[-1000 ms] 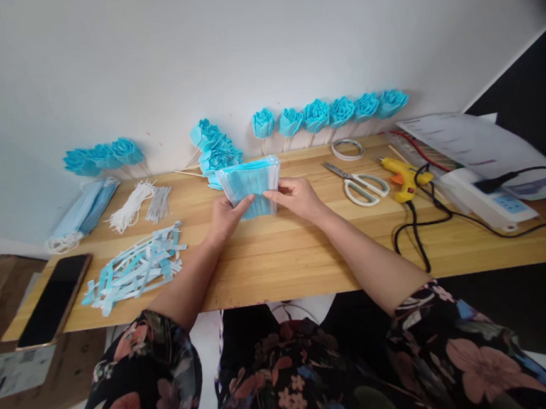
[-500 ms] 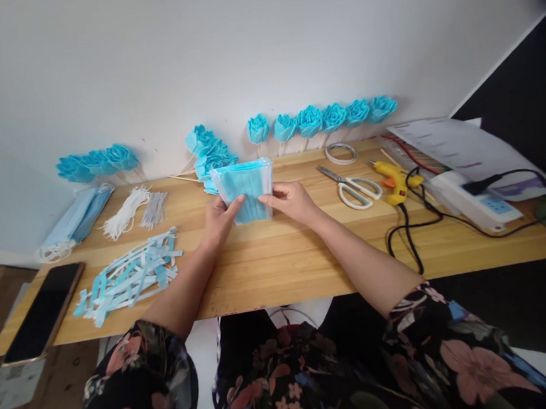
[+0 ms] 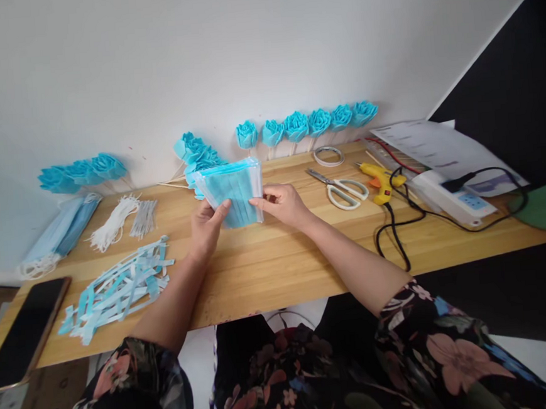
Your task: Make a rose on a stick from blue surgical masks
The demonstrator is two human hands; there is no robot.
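A stack of blue face mask pieces (image 3: 235, 192) with whitish edges stands upright just above the table, between my two hands. My left hand (image 3: 208, 225) grips its lower left side, thumb across the front. On the right side my right hand (image 3: 282, 207) pinches the stack, thumb on the front and fingers mostly behind it. No ear loops show on the stack. Behind it, blue flowers (image 3: 198, 153) on thin sticks lie partly hidden. Cut blue and white strips (image 3: 119, 289) are piled to the left of my left forearm.
More blue flowers (image 3: 296, 126) lean on the wall. To the left lie whole masks (image 3: 62, 230), white cords (image 3: 116, 222), thin wires (image 3: 144, 219) and a phone (image 3: 25, 331). Rightward are tape (image 3: 328, 156), scissors (image 3: 342, 193), a yellow glue gun (image 3: 381, 182) and a power strip (image 3: 455, 199).
The view has turned slightly right, so most things sit farther left. Both hands keep their hold on the stack, with hardly any change in pose.
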